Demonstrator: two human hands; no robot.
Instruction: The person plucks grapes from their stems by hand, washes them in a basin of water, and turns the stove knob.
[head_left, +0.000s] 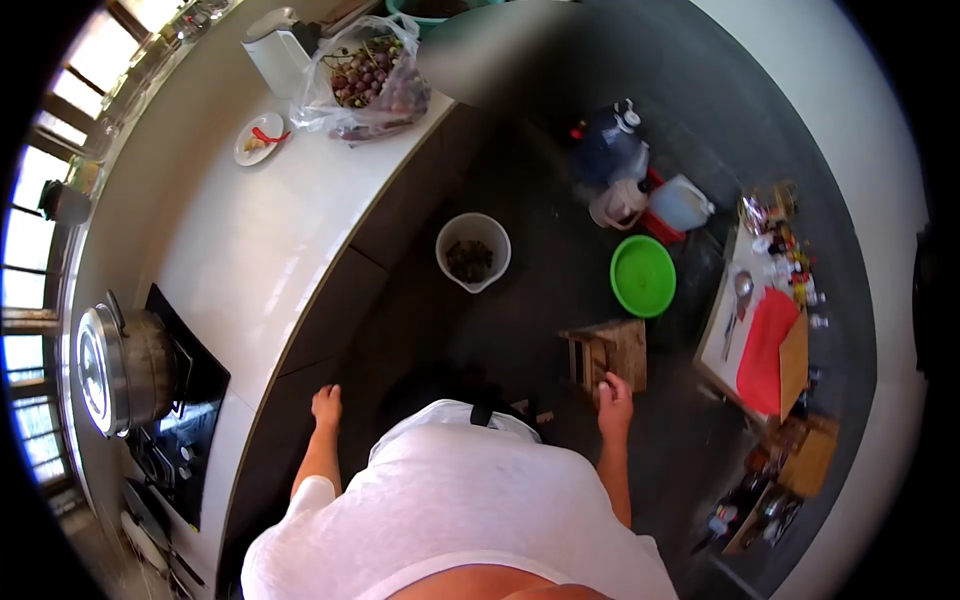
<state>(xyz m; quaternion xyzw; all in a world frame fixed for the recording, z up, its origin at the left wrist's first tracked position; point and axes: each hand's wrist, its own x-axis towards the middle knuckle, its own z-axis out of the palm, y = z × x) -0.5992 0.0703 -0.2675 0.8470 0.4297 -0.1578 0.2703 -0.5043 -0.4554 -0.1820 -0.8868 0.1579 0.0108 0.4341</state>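
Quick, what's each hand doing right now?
Left hand: loosely curled, nothing visible in it; whether fully closed, unclear.
Right hand: fingers bent, nearest the small brown wooden stool; whether it holds anything, unclear.

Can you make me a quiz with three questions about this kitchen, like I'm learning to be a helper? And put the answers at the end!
1. Fill in the missing word: the see-through plastic bag on the counter holds bunches of purple ____.

2. True or false: the big metal pot on the black stove has its lid on.

3. Which of these is nearest to the person's right hand?
a) the small white plate
b) the white kettle
c) the little wooden stool

Key: 1. grapes; 2. true; 3. c
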